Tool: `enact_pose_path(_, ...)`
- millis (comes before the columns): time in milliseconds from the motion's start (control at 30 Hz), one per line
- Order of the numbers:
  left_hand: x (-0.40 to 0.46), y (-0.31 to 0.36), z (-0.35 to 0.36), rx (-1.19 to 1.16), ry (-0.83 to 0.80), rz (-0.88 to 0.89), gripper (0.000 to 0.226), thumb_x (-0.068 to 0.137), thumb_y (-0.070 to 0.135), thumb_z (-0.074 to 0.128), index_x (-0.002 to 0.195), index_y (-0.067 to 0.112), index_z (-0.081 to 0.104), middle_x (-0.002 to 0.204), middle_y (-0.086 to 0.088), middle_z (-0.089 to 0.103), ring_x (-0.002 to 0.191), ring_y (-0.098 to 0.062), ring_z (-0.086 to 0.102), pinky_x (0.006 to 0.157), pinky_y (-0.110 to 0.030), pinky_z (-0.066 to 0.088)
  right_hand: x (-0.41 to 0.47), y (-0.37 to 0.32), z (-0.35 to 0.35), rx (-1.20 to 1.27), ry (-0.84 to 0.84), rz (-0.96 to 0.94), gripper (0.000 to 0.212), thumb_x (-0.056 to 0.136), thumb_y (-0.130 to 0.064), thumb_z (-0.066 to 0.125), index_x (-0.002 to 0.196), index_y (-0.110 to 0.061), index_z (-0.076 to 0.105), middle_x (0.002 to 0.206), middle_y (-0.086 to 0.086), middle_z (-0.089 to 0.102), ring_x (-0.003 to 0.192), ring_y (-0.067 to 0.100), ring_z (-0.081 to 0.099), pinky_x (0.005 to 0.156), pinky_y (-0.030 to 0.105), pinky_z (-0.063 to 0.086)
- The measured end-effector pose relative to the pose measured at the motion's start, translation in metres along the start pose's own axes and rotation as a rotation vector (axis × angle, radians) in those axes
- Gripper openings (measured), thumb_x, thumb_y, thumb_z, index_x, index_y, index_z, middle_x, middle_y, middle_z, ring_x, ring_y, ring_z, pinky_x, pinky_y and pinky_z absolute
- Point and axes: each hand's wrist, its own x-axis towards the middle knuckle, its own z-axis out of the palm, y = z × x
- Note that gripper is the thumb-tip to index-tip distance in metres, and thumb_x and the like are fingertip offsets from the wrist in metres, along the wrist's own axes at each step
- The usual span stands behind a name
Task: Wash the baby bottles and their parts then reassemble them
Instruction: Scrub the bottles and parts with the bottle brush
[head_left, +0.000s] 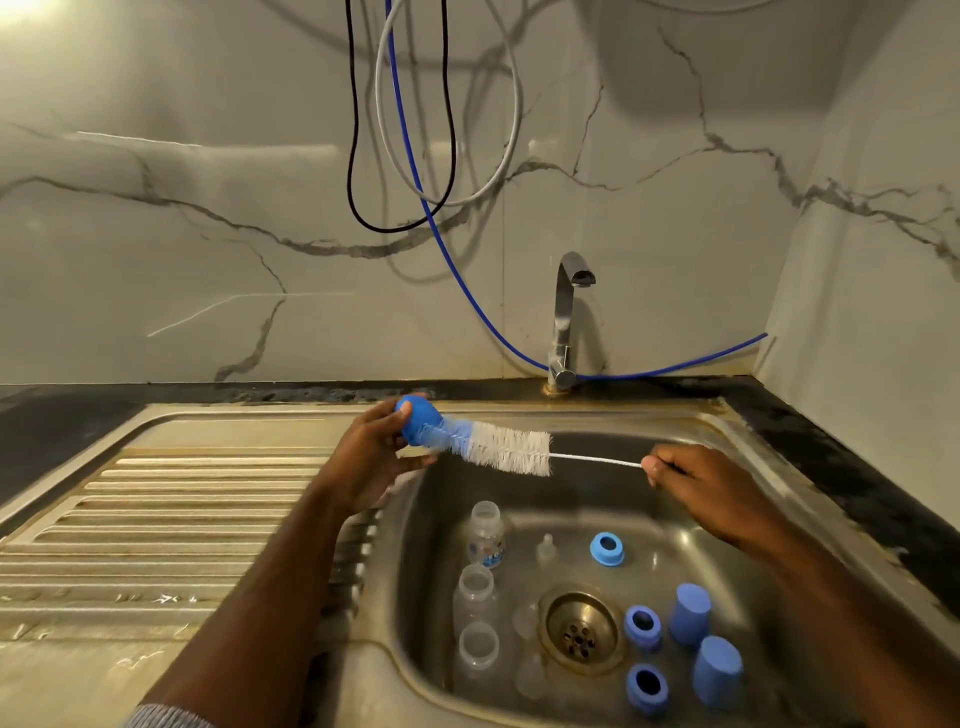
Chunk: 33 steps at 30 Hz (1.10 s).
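Above the steel sink (769, 499), my left hand (369, 457) grips the blue sponge head of a bottle brush (498, 447) with white bristles. My right hand (696, 483) pinches the thin white handle end. Three clear bottles stand in the basin at the left: one with a printed label (485, 535) and two plain ones (474, 597) (478, 657). Clear teats (545, 548) (527, 621) (530, 675) lie near them. Three blue collar rings (607, 549) (642, 627) (647, 688) and two blue caps (690, 613) (718, 670) sit at the right of the drain (579, 631).
A chrome tap (566, 317) rises behind the basin, with no water running. The ribbed steel drainboard (171, 519) spreads to the left. Black, grey and blue cables (415, 171) hang against the marble wall. Dark countertop runs along the back and right.
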Motion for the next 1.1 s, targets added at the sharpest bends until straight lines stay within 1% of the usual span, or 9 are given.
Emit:
enact_pose_path(133,-0.001,0.004,0.008,-0.390,-0.064,-0.067,0.044,0.093,0.032,0.055,0.130,0.010,0.065,0.131,-0.024,0.064,0.120,-0.041,0.064,0.090,-0.053,0.059,-0.005,-0.011,0.006,0.319,-0.260,0.109,0.040,0.104,-0.028,0.048,0.068,-0.014,0.060,0.053,-0.005,0.047,0.054,0.009,0.041,0.054,0.021,0.037)
enact_pose_path(333,0.006,0.004,0.027,-0.596,0.166,0.159,0.047,0.100,0.021,0.056,0.144,0.007,0.048,0.139,-0.023,0.055,0.125,-0.037,0.059,0.090,-0.046,0.060,-0.009,-0.028,0.031,0.447,-0.327,0.090,0.017,0.096,-0.029,0.066,0.083,-0.022,0.074,0.062,0.003,0.060,0.044,0.012,0.046,0.040,0.023,0.034)
enact_pose_path(433,0.006,0.000,0.026,-0.335,0.298,0.245,0.045,0.099,0.011,0.057,0.143,0.011,0.048,0.137,-0.018,0.056,0.123,-0.035,0.061,0.095,-0.045,0.058,-0.005,-0.030,0.034,0.308,-0.119,0.010,0.017,0.096,-0.023,0.066,0.083,-0.026,0.077,0.061,0.000,0.066,0.044,0.004,0.053,0.045,0.018,0.041)
enact_pose_path(567,0.009,-0.009,0.016,0.482,0.400,0.349,0.045,0.096,0.015,0.066,0.138,0.022,0.052,0.138,-0.012,0.054,0.116,-0.025,0.061,0.089,-0.035,0.056,-0.001,-0.021,0.022,-0.070,0.005,-0.073,0.020,0.099,-0.034,0.058,0.084,-0.031,0.071,0.062,-0.008,0.064,0.062,0.006,0.062,0.064,0.030,0.053)
enact_pose_path(633,0.011,-0.011,0.015,0.643,0.370,0.381,0.047,0.095,0.013,0.068,0.138,0.022,0.052,0.137,-0.004,0.053,0.119,-0.022,0.058,0.093,-0.036,0.056,0.001,-0.017,0.018,-0.179,0.006,-0.049,0.023,0.102,-0.036,0.052,0.084,-0.029,0.066,0.065,-0.007,0.061,0.065,0.008,0.060,0.070,0.038,0.053)
enact_pose_path(733,0.012,-0.015,0.017,0.799,0.292,0.452,0.051,0.094,0.005,0.067,0.139,0.020,0.051,0.135,0.003,0.053,0.125,-0.018,0.053,0.097,-0.019,0.048,0.002,-0.014,0.013,-0.277,-0.005,0.001,0.027,0.105,-0.037,0.046,0.084,-0.025,0.060,0.072,-0.004,0.061,0.070,0.013,0.059,0.074,0.042,0.052)
enact_pose_path(867,0.011,-0.017,0.010,0.986,0.318,0.470,0.056,0.094,-0.001,0.065,0.145,0.013,0.048,0.142,-0.012,0.052,0.132,-0.027,0.047,0.113,-0.045,0.041,-0.001,-0.020,0.007,-0.294,-0.069,-0.045,0.034,0.104,-0.038,0.046,0.075,-0.024,0.057,0.069,-0.004,0.060,0.067,0.012,0.057,0.068,0.034,0.048)
enact_pose_path(967,0.011,-0.013,0.006,0.854,0.506,0.509,0.054,0.092,0.000,0.067,0.141,0.014,0.050,0.139,-0.011,0.053,0.127,-0.026,0.051,0.108,-0.047,0.045,-0.002,-0.023,0.007,-0.285,-0.087,-0.019,0.038,0.102,-0.038,0.049,0.069,-0.021,0.058,0.064,-0.003,0.058,0.064,0.012,0.056,0.065,0.031,0.044)
enact_pose_path(1100,0.007,-0.003,0.014,0.195,0.609,0.332,0.048,0.090,0.012,0.074,0.129,0.022,0.049,0.128,-0.008,0.060,0.111,-0.023,0.064,0.090,-0.041,0.057,-0.003,-0.016,0.003,-0.068,-0.030,0.037,0.031,0.102,-0.028,0.054,0.076,-0.027,0.069,0.071,-0.006,0.065,0.072,0.009,0.061,0.071,0.027,0.047)
